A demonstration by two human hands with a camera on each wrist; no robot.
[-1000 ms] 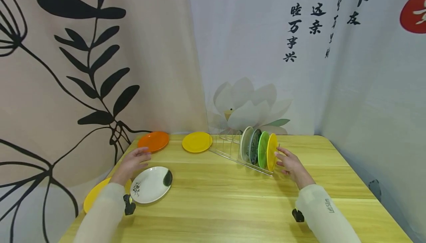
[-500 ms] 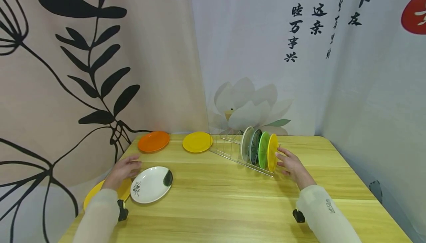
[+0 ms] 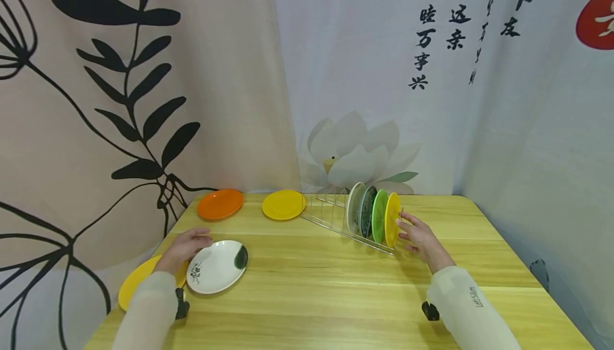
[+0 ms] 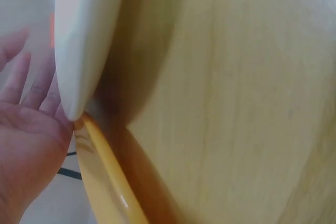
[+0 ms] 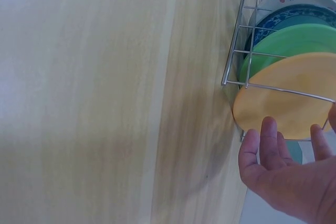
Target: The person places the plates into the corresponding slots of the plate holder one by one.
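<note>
My left hand [image 3: 184,249] hovers at the left edge of the white plate [image 3: 218,267], above the yellow plate [image 3: 136,281] on the left; its fingers [image 4: 31,85] are spread and grip nothing. The white plate's rim [image 4: 84,40] lies beside them, next to the yellow rim [image 4: 107,166]. At the wire rack [image 3: 331,226], my right hand [image 3: 422,238] is beside the upright yellow plate [image 3: 392,219], fingers loosely bent; whether they touch it I cannot tell. In the right wrist view, the hand [image 5: 294,177] is by that plate [image 5: 289,98].
Green [image 3: 379,216], dark patterned [image 3: 367,211] and white [image 3: 355,208] plates stand in the rack's right part. An orange plate [image 3: 220,204] and another yellow plate [image 3: 283,204] lie at the table's back edge, the yellow one against the rack's left end. Curtains hang behind.
My left hand has drawn back from near the orange plate, down and left, then slightly right towards the white plate. My right hand and the racked plates have stayed put.
</note>
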